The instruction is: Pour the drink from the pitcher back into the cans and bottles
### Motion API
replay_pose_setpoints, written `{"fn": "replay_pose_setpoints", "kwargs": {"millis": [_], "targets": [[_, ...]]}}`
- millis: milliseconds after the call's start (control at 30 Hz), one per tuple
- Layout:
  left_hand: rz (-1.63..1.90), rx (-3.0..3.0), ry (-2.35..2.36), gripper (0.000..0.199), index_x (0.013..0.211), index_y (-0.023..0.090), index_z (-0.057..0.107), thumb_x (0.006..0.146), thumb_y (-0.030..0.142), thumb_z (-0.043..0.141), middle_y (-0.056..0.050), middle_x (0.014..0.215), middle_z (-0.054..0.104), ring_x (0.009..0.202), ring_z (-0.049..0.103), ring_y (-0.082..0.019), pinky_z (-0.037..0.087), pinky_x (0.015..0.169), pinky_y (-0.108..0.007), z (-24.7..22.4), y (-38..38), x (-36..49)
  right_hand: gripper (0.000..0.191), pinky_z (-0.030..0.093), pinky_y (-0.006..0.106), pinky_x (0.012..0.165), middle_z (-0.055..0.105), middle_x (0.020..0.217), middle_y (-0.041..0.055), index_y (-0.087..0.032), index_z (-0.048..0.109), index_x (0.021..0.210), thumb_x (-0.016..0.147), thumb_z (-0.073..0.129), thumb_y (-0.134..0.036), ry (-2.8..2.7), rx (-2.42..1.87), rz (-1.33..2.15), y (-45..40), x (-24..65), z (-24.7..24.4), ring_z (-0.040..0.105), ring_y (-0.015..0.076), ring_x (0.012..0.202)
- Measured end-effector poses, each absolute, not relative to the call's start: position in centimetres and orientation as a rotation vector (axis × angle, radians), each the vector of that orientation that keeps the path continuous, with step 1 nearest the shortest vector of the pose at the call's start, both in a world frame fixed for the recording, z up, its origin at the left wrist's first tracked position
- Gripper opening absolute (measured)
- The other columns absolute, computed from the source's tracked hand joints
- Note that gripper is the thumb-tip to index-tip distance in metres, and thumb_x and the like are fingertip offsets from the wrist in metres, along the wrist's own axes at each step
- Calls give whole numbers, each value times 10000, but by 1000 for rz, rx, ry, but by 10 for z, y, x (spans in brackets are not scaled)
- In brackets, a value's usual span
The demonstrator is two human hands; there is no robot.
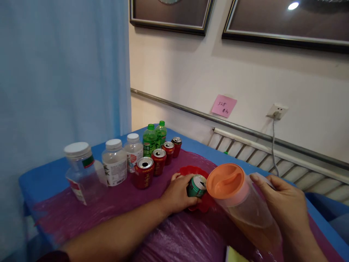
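Note:
My left hand (178,193) is closed round a green drink can (195,187) with an opened top. The can sits over a red scalloped dish (201,206); whether it touches the bottom is hidden. By its handle my right hand (286,200) grips a clear plastic pitcher (253,222) with an orange lid (227,180). Brownish liquid shows inside, and the pitcher leans left with its lid end close beside the can's top. No stream of liquid can be made out between them.
Several red cans (144,173) stand in a row at the left. Behind them are green bottles (149,140) and clear white-capped jars (114,163). Purple plastic sheeting (174,236) covers part of the blue table (40,182). A radiator (251,156) lines the wall.

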State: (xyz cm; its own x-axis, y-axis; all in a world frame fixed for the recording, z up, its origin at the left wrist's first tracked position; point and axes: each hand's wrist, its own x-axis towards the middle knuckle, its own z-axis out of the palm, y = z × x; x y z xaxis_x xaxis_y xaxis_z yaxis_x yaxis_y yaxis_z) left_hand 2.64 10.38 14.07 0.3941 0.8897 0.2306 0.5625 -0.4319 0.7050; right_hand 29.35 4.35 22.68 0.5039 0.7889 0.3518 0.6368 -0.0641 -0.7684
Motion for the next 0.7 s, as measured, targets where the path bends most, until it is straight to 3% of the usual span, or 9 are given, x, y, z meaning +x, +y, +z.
{"fn": "replay_pose_setpoints", "kwargs": {"millis": [700], "targets": [[801, 2136, 1233, 755, 1272, 299, 576, 585, 401, 873, -11, 1260, 691, 1194, 585, -310, 187, 1170, -507, 141, 104, 26, 528, 278, 225, 424, 350, 539, -38, -200, 523, 550, 692, 648, -693, -1224, -1796, 161, 45, 295, 226, 359, 120, 534]]}}
